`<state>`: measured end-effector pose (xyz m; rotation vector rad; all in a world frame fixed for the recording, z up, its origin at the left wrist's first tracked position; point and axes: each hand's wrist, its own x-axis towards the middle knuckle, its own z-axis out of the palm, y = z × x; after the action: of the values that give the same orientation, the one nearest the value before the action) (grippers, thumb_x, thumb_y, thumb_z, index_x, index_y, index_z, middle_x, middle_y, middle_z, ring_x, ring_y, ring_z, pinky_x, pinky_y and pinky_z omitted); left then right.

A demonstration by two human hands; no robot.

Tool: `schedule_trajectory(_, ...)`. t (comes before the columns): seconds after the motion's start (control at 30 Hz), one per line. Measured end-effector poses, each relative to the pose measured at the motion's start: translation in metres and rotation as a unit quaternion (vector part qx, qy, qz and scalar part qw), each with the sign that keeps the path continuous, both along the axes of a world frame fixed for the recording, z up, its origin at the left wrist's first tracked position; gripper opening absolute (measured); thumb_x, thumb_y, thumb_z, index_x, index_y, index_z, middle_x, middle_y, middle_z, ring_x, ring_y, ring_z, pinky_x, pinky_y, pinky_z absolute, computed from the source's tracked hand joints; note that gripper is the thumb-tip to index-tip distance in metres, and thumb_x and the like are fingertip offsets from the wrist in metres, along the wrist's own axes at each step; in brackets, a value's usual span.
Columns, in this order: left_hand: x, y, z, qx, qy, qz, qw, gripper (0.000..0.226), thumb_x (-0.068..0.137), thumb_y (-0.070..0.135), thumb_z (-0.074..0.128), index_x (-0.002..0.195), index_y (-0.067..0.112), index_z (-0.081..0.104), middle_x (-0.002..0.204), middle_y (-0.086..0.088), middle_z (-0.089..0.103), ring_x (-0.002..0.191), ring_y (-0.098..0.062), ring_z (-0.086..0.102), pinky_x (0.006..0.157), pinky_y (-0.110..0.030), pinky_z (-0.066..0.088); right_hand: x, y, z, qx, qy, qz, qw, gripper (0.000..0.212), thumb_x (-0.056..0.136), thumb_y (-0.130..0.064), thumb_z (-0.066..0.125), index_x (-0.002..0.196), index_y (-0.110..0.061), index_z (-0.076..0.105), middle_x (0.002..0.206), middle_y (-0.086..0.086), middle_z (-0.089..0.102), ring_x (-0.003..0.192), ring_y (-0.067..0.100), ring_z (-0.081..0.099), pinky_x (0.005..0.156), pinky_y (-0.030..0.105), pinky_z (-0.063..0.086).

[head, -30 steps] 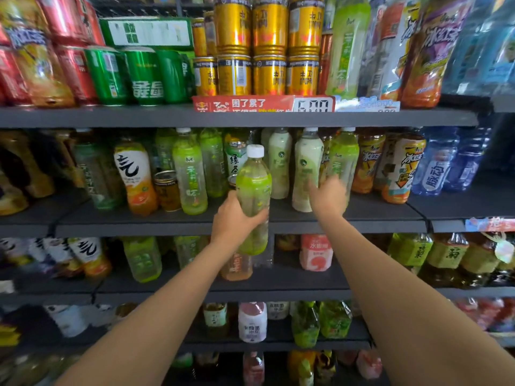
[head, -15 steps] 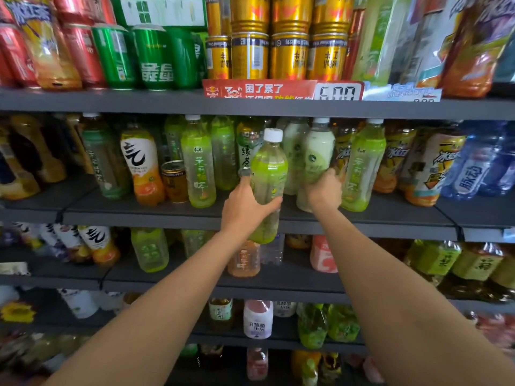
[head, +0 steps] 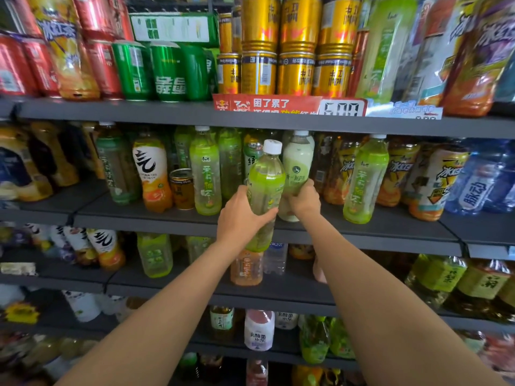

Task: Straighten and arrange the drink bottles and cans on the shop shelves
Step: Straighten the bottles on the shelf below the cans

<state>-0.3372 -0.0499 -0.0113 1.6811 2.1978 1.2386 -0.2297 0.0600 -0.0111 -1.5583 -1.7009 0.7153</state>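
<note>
My left hand (head: 240, 215) grips a green tea bottle (head: 265, 179) with a white cap, held upright in front of the second shelf (head: 167, 221), its base below the shelf's front edge. Just to its right, my right hand (head: 305, 200) grips a pale milky-green bottle (head: 297, 162) that stands on that shelf. More green tea bottles stand on either side, one at the left (head: 205, 174) and one at the right (head: 365, 179).
Gold cans (head: 296, 71), green cans (head: 167, 73) and red cans (head: 103, 62) fill the top shelf. A small dark can (head: 182, 189) and an orange bottle (head: 152, 174) stand left on the second shelf. Blue bottles (head: 479, 179) sit at the right. Lower shelves hold mixed bottles.
My right hand has moved left from beside the right green bottle and closed around the pale milky-green bottle. My left hand still holds the green tea bottle.
</note>
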Motion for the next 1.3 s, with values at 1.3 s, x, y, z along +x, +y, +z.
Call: schedule_trajectory(1.3, -0.142, -0.073, 0.014, 0.018, -0.074, 0.106, 0.991, 0.067, 0.072, 0.052, 0.072, 0.122, 0.019, 0.043, 0.122, -0.001, 0.058, 0.115, -0.026, 0.054, 0.091, -0.039, 0.046, -0.141, -0.078, 0.033, 0.094, -0.051, 0.062, 0.992, 0.046, 0.086, -0.033, 0.065, 0.117, -0.002, 0.053, 0.111, 0.016, 0.064, 0.102, 0.032, 0.062, 0.076, 0.036, 0.049)
